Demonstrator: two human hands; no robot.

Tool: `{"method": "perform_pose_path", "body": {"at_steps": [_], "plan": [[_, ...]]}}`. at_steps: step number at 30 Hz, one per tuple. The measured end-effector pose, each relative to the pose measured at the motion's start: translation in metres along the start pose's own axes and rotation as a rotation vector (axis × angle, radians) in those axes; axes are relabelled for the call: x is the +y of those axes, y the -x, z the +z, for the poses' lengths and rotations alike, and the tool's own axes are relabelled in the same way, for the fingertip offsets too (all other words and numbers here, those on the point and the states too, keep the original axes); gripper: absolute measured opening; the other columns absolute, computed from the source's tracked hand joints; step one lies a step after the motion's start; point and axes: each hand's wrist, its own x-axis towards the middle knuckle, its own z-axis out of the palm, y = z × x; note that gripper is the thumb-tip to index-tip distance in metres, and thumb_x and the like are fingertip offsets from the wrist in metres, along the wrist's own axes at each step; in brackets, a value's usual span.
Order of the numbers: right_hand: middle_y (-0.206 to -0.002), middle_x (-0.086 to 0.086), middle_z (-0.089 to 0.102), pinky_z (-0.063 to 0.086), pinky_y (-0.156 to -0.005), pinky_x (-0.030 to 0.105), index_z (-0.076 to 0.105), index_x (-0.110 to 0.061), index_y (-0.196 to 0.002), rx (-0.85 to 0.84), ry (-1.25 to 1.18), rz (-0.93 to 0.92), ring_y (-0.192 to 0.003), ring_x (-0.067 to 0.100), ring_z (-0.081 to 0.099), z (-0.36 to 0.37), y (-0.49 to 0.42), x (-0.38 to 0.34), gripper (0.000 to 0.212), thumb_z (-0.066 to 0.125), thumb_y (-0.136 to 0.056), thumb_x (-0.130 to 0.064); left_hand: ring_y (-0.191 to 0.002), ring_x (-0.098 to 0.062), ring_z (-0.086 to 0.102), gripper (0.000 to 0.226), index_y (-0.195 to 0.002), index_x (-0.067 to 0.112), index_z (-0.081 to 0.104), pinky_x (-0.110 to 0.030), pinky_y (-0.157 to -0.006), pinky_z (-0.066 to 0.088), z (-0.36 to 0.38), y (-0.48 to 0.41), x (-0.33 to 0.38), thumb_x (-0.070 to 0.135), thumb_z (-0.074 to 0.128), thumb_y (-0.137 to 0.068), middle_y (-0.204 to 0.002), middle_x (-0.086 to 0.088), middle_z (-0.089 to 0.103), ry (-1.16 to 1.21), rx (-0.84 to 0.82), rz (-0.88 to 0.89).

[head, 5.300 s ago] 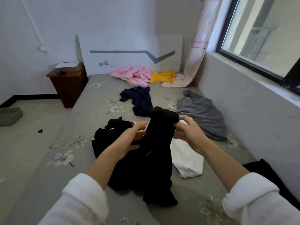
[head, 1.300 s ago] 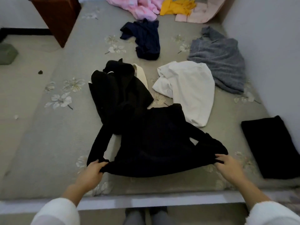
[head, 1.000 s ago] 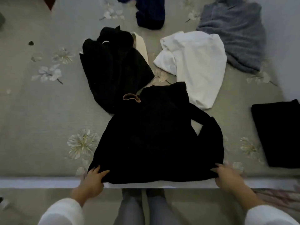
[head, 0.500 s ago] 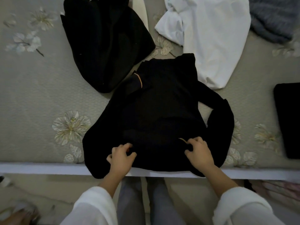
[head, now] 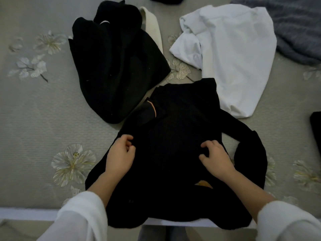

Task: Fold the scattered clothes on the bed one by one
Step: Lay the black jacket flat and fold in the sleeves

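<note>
A black long-sleeved top [head: 175,129] lies spread flat at the near edge of the bed, its hem hanging over the edge and its neck pointing away from me. Its right sleeve [head: 250,153] curves down along the side. My left hand [head: 120,158] rests on the left side of the body with fingers curled, pinching the fabric. On the right side, my right hand [head: 216,158] has its curled fingers gathering the cloth. A crumpled black garment [head: 112,70] lies at the upper left and a white shirt [head: 234,54] at the upper right.
The grey floral bedsheet [head: 43,122] shows to the left of the top. A grey knit sweater [head: 298,28] lies at the far right. A folded black piece [head: 316,133] sits at the right edge. The white bed edge [head: 26,213] runs along the bottom.
Both hands have slid from the hem area up onto the middle of the black top. The camera has moved closer over the bed.
</note>
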Motion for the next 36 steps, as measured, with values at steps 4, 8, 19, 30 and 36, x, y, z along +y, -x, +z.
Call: {"method": "perform_pose_path", "body": {"at_steps": [4, 8, 19, 30, 36], "plan": [[-0.125, 0.003, 0.048, 0.04, -0.098, 0.033, 0.048, -0.014, -0.129, 0.078, -0.022, -0.104, -0.12, 0.021, 0.044, 0.007, -0.05, -0.031, 0.04, 0.056, -0.09, -0.02, -0.125, -0.028, 0.043, 0.05, -0.133, 0.019, 0.052, -0.042, -0.097, 0.044, 0.016, -0.06, 0.021, 0.015, 0.062, -0.085, -0.136, -0.009, 0.047, -0.347, 0.015, 0.541], [-0.127, 0.001, 0.045, 0.044, -0.094, 0.033, 0.04, -0.016, -0.138, 0.136, 0.043, -0.193, -0.117, 0.019, 0.045, 0.009, -0.085, -0.05, 0.047, 0.052, -0.093, -0.021, -0.147, -0.029, 0.0, 0.056, -0.149, 0.035, 0.024, -0.046, -0.116, 0.011, 0.034, -0.107, 0.03, 0.032, 0.044, -0.096, -0.161, -0.007, 0.002, -0.823, -0.246, 0.719], [-0.121, 0.008, 0.049, 0.044, -0.07, 0.027, 0.007, -0.016, -0.153, 0.134, 0.277, -0.043, -0.105, 0.02, 0.052, 0.006, -0.13, -0.073, 0.069, 0.041, -0.095, -0.033, -0.133, -0.026, 0.033, 0.053, -0.144, 0.02, 0.037, -0.045, -0.102, 0.037, -0.04, -0.19, -0.003, 0.031, 0.05, -0.094, -0.149, 0.0, 0.038, -0.631, -0.004, 0.439], [-0.09, 0.014, 0.066, 0.045, -0.074, 0.041, 0.02, -0.018, -0.145, 0.432, -0.055, 0.062, -0.085, 0.036, 0.062, -0.028, -0.154, -0.071, 0.061, 0.049, -0.092, -0.026, -0.121, -0.032, 0.044, 0.049, -0.133, 0.018, 0.037, -0.05, -0.102, 0.025, -0.037, -0.198, 0.026, 0.039, 0.053, -0.092, -0.126, -0.011, 0.056, -0.295, 0.108, 0.036], [-0.074, 0.011, 0.068, 0.056, -0.066, 0.033, 0.064, -0.007, -0.094, 0.6, -0.448, 0.34, -0.064, 0.026, 0.068, -0.065, -0.19, -0.043, 0.022, 0.052, -0.084, -0.023, -0.098, -0.021, 0.061, 0.029, -0.117, 0.015, 0.062, -0.028, -0.083, 0.048, -0.044, -0.214, 0.026, 0.022, 0.065, -0.089, -0.107, -0.008, 0.064, 0.234, 0.158, -0.14]]}}
